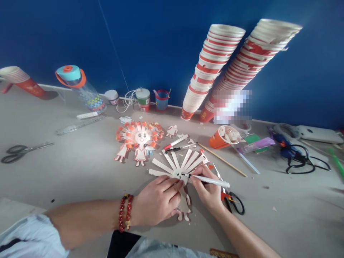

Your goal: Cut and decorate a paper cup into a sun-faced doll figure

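Note:
A white paper doll (183,200) with a fan of straight paper strips for hair lies flat on the table in front of me. My left hand (161,199) rests on the doll, fingers pressed on the lower edge of its face and covering part of its body. A white marker pen (212,180) is pinched in my right hand (208,190), its black tip at the doll's face beside black eye marks. Finished-looking paper dolls (140,143) with curled orange-and-white hair lie just beyond. Black-and-orange scissors (233,202) lie partly behind my right hand.
Two tall stacks of paper cups (206,68) lean by the blue wall. Pens (176,142), a wooden stick (223,159) and an orange cup of paper scraps (224,138) lie beyond my hands. Grey scissors (21,152), a ruler (80,124) and a water bottle (83,89) are left.

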Demonstrator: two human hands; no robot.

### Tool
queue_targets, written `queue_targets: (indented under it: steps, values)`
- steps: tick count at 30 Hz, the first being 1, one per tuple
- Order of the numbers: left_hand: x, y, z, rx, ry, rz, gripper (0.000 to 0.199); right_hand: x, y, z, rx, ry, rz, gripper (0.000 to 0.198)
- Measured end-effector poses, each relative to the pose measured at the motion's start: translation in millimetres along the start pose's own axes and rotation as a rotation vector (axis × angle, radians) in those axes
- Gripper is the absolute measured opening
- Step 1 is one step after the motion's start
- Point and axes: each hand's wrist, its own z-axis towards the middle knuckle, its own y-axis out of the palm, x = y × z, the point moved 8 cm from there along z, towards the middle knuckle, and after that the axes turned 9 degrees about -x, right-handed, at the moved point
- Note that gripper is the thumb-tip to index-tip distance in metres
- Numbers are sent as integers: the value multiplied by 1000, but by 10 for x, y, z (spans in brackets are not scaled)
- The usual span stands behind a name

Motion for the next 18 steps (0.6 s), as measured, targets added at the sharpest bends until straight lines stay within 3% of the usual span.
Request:
queue_targets:
  steps: [18]
  values:
    - [18, -49, -16, 37, 9, -23, 36, -32, -187, -37, 79, -75, 77, 3]
